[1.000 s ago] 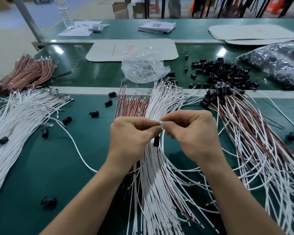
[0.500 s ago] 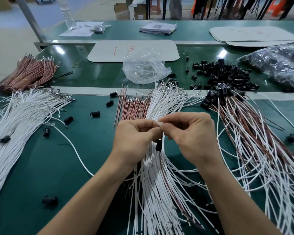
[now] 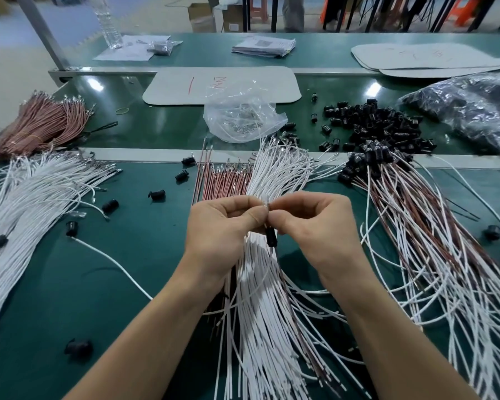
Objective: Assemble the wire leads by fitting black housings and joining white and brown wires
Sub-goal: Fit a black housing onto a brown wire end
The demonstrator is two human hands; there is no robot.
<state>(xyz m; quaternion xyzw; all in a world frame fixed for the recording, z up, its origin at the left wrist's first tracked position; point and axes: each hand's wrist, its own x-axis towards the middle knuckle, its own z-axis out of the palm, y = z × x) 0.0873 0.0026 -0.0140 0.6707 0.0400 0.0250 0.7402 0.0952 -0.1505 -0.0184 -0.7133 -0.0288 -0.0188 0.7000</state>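
Both hands meet above the central bundle of white wires (image 3: 260,298) on the green surface (image 3: 113,284), much as a second ago. The left hand (image 3: 223,223) and right hand (image 3: 315,226) each keep a pinching grip on one wire lead (image 3: 266,204), fingertips touching. A black housing (image 3: 270,236) hangs just below, barely shifted.

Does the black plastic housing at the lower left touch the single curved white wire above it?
Apart. The head view shows green table between the black plastic housing and the curved white wire.
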